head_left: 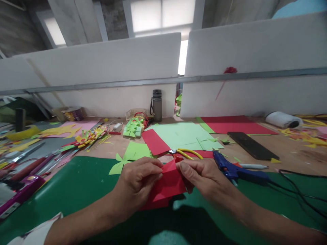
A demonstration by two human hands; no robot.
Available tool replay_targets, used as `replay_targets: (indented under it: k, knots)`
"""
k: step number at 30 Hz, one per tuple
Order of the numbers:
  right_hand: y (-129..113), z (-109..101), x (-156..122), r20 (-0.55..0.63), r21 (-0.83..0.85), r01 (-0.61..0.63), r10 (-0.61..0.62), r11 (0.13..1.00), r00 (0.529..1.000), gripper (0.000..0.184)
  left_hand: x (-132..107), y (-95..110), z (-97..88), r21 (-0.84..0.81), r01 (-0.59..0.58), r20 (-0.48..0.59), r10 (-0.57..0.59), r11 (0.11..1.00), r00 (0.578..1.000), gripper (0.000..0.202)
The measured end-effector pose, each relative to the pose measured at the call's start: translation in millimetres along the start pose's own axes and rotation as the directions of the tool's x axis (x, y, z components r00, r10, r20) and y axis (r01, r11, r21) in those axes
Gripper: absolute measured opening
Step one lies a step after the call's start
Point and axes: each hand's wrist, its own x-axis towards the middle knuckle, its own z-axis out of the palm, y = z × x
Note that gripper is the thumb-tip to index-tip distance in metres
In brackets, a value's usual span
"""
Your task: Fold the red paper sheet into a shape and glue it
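Note:
Both hands hold one folded piece of red paper [167, 187] just above a dark green cutting mat [76, 183]. My left hand [138, 178] pinches the paper's left edge, fingers closed. My right hand [201, 177] grips its upper right corner with thumb and fingers pressed together. Yellow-handled scissors [186, 153] lie just beyond the hands. A blue glue gun [235, 170] rests right beside my right hand, its black cord trailing off to the right.
Light green sheets [184, 134], a red sheet [235, 124] and green cut-out shapes [127, 154] cover the wooden table. A black phone [251, 145], a grey bottle [156, 105], a white roll [281, 119], tools at left [28, 166] and white partition boards [107, 64] are around.

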Motion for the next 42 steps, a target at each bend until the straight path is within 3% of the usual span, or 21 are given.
replay_targets:
  k: [4,8,19,24,29,32,37,42]
  knots:
    - [2.9,5.6,3.5,0.064,0.251,-0.146,0.134,0.957,0.989,0.053,-2.0,-0.8,1.3,-0.025,0.003,0.004,-0.003,1.0,1.0,0.017]
    - [9.0,9.4,5.8,0.038,0.408,-0.224,0.228,0.885,0.973,0.048,-2.7,-2.3,3.0,-0.042,0.008,0.018,-0.007,0.999,1.0,0.015]
    - [13.6,8.5,6.1,0.085,0.469,-0.283,0.276,0.837,0.957,0.032,-3.3,-2.9,0.7,-0.049,0.0,0.063,0.003,0.999,0.998,0.016]
    - [16.2,11.5,6.8,0.129,0.479,-0.28,0.249,0.832,0.96,0.033,-3.1,-2.0,2.3,-0.063,0.019,0.068,-0.014,0.998,0.998,0.014]
    - [16.1,13.6,5.9,0.156,0.498,-0.265,0.215,0.826,0.964,0.019,-4.2,1.1,1.2,-0.027,0.0,0.11,0.003,1.0,0.994,0.017]
    - [15.4,14.5,5.4,0.147,0.527,-0.257,0.211,0.81,0.966,0.014,-5.1,3.8,-2.1,-0.032,-0.009,0.185,0.015,0.999,0.983,0.032]
    - [14.1,16.9,5.1,0.052,0.569,-0.24,0.257,0.786,0.965,0.018,-9.7,7.5,-8.8,0.073,-0.01,0.27,-0.01,0.997,0.963,0.095]
    - [13.3,21.6,4.3,0.005,0.603,-0.231,0.286,0.763,0.958,0.027,-15.2,0.3,-7.0,0.111,0.027,0.297,-0.059,0.993,0.953,0.098]
